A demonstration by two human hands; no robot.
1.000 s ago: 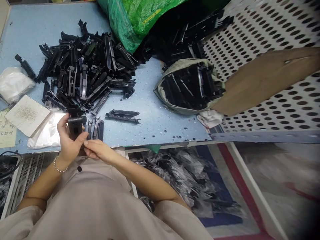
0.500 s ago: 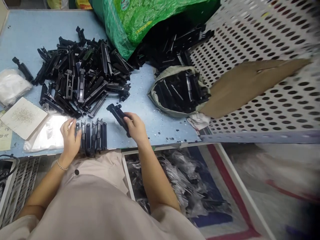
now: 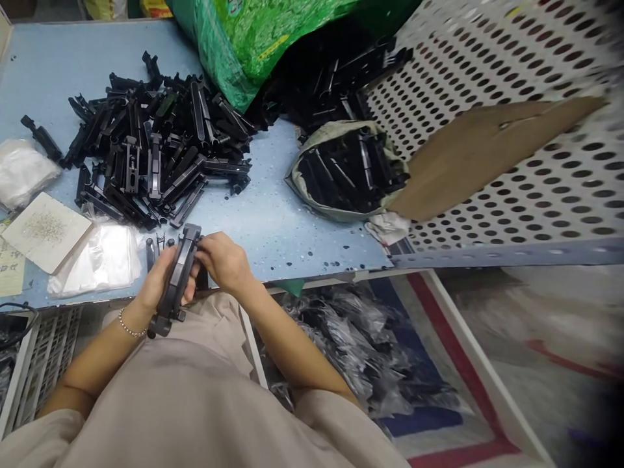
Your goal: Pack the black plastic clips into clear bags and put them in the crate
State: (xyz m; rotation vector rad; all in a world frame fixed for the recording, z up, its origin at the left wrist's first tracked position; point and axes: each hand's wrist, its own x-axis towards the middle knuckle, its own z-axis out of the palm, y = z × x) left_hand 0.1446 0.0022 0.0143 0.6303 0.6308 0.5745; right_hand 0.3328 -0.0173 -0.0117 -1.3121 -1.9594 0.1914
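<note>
My left hand [image 3: 158, 279] is wrapped round a black plastic part [image 3: 179, 276], held tilted over the front edge of the table. The fingers of my right hand [image 3: 221, 260] are bent together at the upper right side of this part; whether they pinch it is hard to see. Behind my left hand stand a few more black parts [image 3: 151, 252] in a row, largely hidden. A large heap of similar parts [image 3: 156, 143] lies on the blue table [image 3: 273, 240] beyond my hands.
Clear plastic bags [image 3: 97, 260] and a white square tile [image 3: 47, 231] lie at the left. A green sack [image 3: 234, 52] and a cloth bag [image 3: 341, 211] hold black parts. Below the table edge is a bin [image 3: 468, 364] of wrapped parts. A perforated panel [image 3: 487, 71] rises at right.
My left hand has closed round a black part and turned. My right hand has moved left to meet it. The part formerly in my right hand is no longer seen apart at right.
</note>
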